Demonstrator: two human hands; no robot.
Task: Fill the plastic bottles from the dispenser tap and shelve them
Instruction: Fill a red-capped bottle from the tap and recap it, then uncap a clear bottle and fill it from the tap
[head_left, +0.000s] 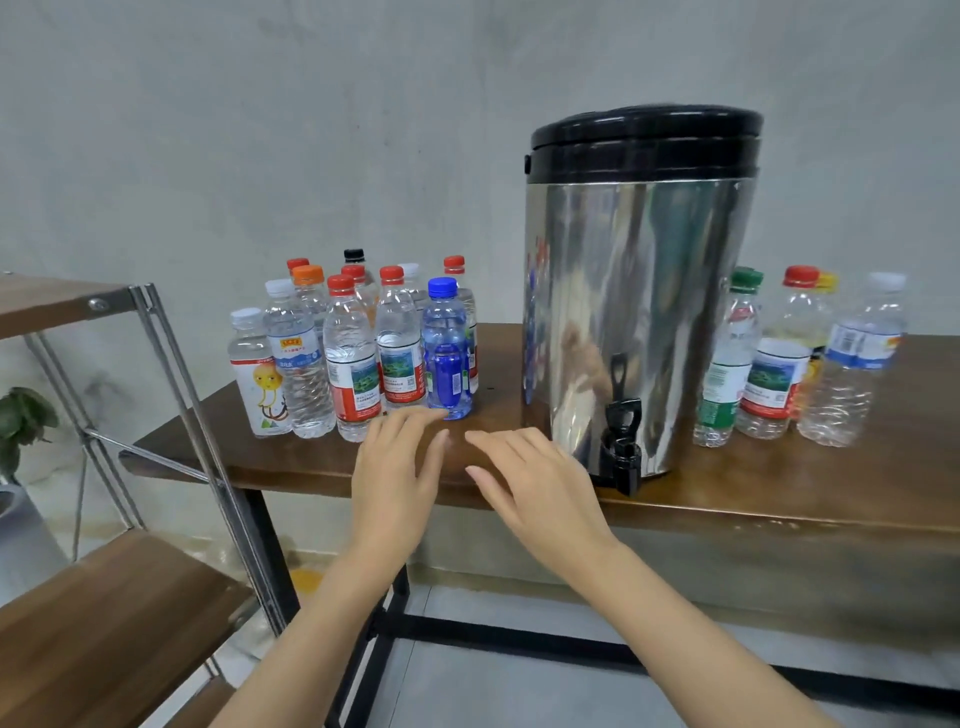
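1. The left hand and right hand reach palm-down, fingers loosely spread and gripping nothing, just left of the dispenser over the counter's front edge.
2. The counter is glossy dark-brown wood on a black metal frame.
3. The dispenser is a tall polished-steel cylinder, mirror-bright, with a black plastic lid and a black tap low on its front.
4. Left of the dispenser stands a cluster of clear bottles, ribbed and capped; the blue-tinted bottle is nearest it.
5. Right of the dispenser stands a smaller group of bottles.
6. Far left of the dispenser is a shelf of wood boards on shiny metal tubes; behind it is a rough grey wall.
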